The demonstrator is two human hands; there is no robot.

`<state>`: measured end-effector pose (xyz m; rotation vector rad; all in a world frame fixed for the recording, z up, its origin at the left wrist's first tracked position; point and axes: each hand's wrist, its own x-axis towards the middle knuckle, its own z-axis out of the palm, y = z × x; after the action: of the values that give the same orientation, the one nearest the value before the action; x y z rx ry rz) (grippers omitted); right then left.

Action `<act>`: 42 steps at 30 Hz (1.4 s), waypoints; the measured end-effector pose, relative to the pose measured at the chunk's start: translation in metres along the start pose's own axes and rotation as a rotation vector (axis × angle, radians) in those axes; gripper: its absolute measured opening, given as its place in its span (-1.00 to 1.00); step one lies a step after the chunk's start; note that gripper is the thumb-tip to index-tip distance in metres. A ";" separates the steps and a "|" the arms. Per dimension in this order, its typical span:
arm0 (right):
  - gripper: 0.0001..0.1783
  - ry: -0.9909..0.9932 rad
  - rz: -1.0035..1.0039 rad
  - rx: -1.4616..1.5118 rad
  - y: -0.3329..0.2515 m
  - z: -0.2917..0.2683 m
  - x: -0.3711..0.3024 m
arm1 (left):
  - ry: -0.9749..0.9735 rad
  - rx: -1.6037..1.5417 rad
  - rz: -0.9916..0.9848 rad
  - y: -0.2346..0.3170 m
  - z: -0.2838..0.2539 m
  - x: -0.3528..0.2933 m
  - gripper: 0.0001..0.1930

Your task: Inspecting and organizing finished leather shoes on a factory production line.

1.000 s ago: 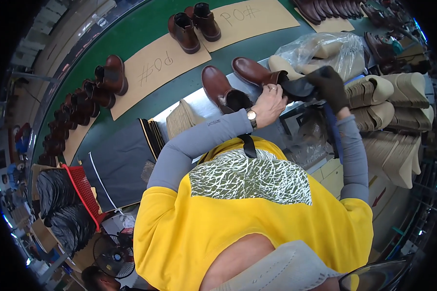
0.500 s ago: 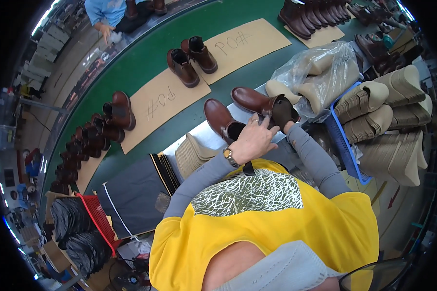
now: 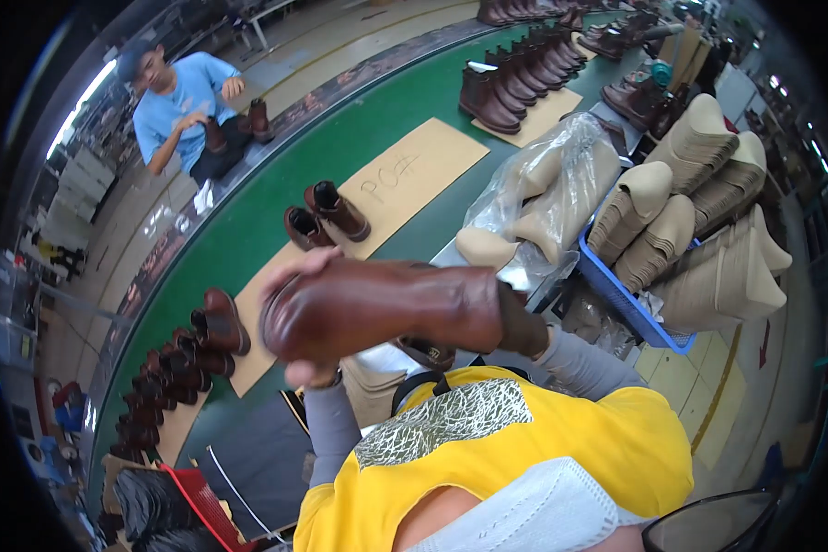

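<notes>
In the head view, the brown leather boot (image 3: 386, 308) is held lengthwise in front of the chest, above the near edge of the green counter (image 3: 432, 216), its toe toward the left and its shaft opening toward the right. The bare left hand (image 3: 302, 269) cups the toe end from behind: its fingers show along the far side and its thumb on the near side, slightly blurred, so it grasps the boot around the toe. The left forearm, in a grey sleeve (image 3: 331, 423), rises steeply toward that end. The right hand (image 3: 526, 331), in a dark glove, reaches into the shaft opening, with the forearm slanting in from the right; the leather hides its fingers, so I cannot tell whether they are clenched or loose. Below the held boot, a second boot (image 3: 430, 356) shows only in part. Beyond, a pair of boots (image 3: 336, 216) stands by a cardboard sheet (image 3: 432, 156), and a blue basket (image 3: 627, 311) of beige inserts (image 3: 658, 244) sits to the right.
</notes>
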<state>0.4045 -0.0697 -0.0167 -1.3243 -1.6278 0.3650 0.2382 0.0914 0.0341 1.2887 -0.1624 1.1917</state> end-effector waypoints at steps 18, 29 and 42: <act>-0.44 -0.005 -0.107 -0.374 0.041 0.030 0.018 | -0.390 0.190 0.391 0.065 0.011 0.019 -0.09; -0.52 0.199 -0.087 -0.626 0.057 0.099 0.042 | -0.645 0.151 0.376 0.070 0.010 0.032 -0.10; -0.61 0.468 -0.112 -0.897 0.064 0.032 0.002 | 0.130 -0.160 -0.062 0.036 -0.015 0.024 0.14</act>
<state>0.4164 -0.0345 -0.0781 -1.7661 -1.4754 -0.7882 0.2146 0.1107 0.0679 1.0666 -0.1190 1.1809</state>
